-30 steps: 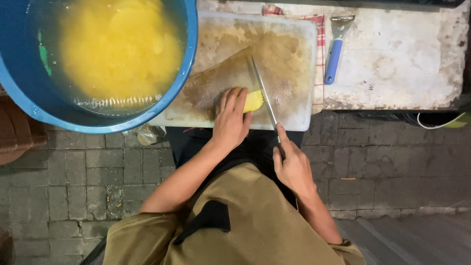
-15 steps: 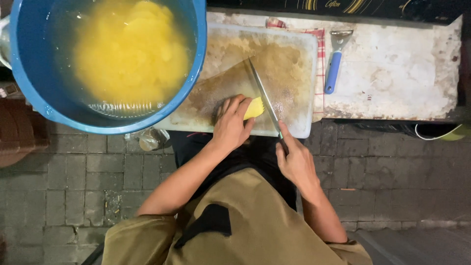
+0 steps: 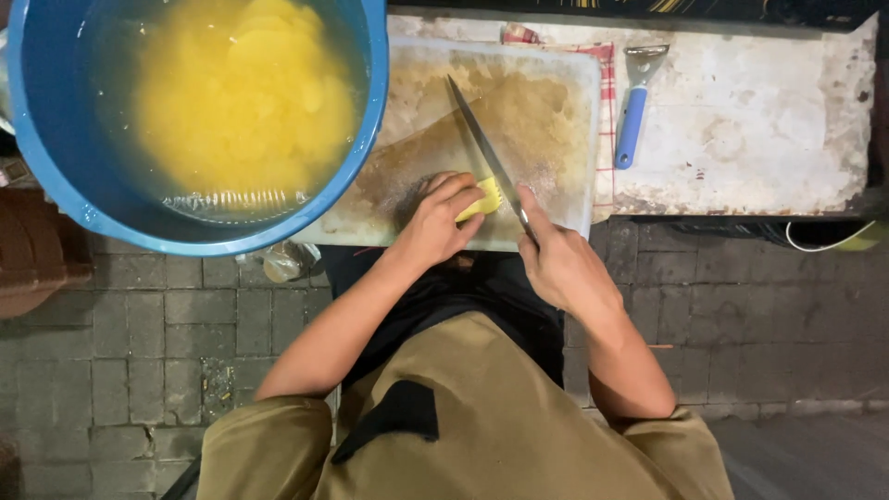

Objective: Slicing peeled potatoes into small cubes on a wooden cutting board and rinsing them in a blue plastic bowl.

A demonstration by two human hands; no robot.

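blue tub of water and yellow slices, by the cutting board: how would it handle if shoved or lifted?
The blue tub looks well filled with water and yellow slices, so it is probably heavy and slow to slide. A sudden shove would likely slosh water over the rim. It sits wide and low, so tipping seems unlikely, though its base is hidden.

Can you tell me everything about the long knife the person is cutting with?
The knife has a long, thin, grey metal blade that narrows to a point. It lies slanted across the stained white cutting board, tip pointing away from the person. The right hand grips its handle, which is hidden inside the hand, with one finger stretched along the blade. The blade's lower part rests against a yellow food piece, which the left hand holds down.
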